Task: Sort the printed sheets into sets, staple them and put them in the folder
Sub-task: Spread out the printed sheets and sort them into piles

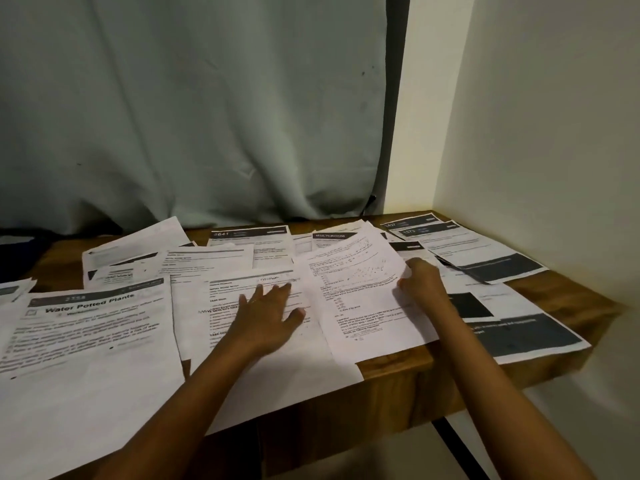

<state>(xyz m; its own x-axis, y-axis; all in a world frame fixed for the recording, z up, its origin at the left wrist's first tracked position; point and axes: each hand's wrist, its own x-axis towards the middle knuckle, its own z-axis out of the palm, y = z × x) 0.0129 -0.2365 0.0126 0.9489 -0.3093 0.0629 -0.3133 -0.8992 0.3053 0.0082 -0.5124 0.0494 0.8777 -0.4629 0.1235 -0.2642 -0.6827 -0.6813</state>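
Across the wooden table [391, 372] lie the printed sheets [194, 265], loose and overlapping from the left edge to the right corner; they are too stacked for an exact count. Near centre, the left hand [266, 313] lies palm down on a text sheet [301, 358], fingers straight and spread, gripping nothing. Just right of it, the right hand [420, 282] has its fingers curled at the right edge of a graph sheet [363, 296], pinching that edge; this sheet lies on top of its neighbours and carries a scatter-type chart and small text lines too blurred to read. Near left is a sheet headed "Water Potted Plants" [90, 341], the largest in view. Far centre is a sheet with a dark header reading "2641" [249, 237], and beside it on the right one headed "MULTI-ROOM" [334, 236]. Far right, a header reads "1573" [433, 233], with another header sheet behind it whose number is only partly legible. On the right side, three sheets show large dark blocks [502, 268]. Other text is blurred. Behind the table hangs a pale grey-green curtain [190, 116], with a cream wall [536, 133] at right. A black table leg [453, 441] shows under the near edge.
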